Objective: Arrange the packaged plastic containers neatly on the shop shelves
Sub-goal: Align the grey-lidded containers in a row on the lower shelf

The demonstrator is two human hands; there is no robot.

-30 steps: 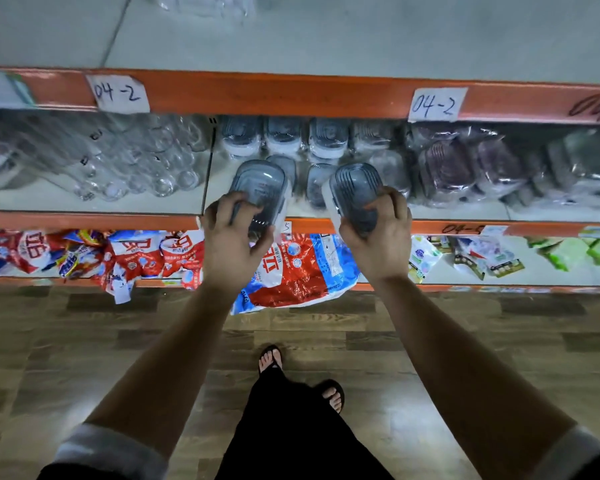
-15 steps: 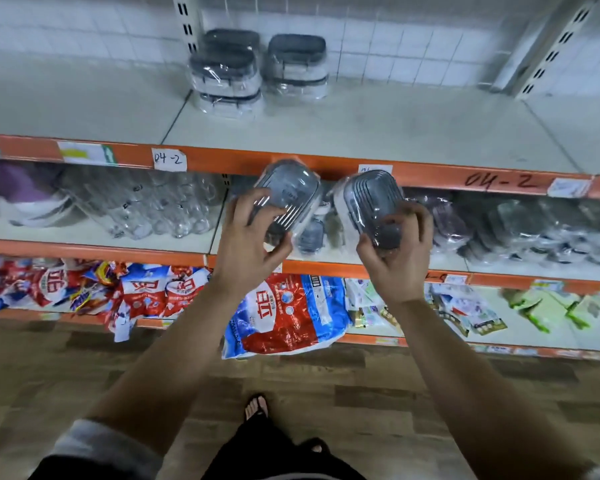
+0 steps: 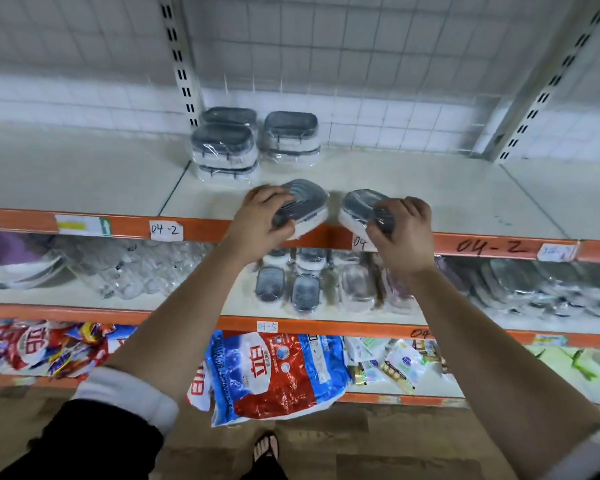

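Note:
My left hand grips a wrapped oval container with a dark grey lid at the front edge of the upper shelf. My right hand grips a second such container just to its right. Both containers are tilted over the orange shelf lip. Further back on the same shelf stand two stacks of the same wrapped containers, with a third partly hidden behind. More containers lie on the shelf below.
Clear wrapped bottles fill the left of the middle shelf, other wrapped ware its right. A red and blue detergent bag hangs off the bottom shelf. Slotted uprights frame the bay. My sandalled foot stands on wood flooring.
Both hands have lifted their containers from in front of the middle shelf up to the front edge of the upper shelf. The view has tilted upward.

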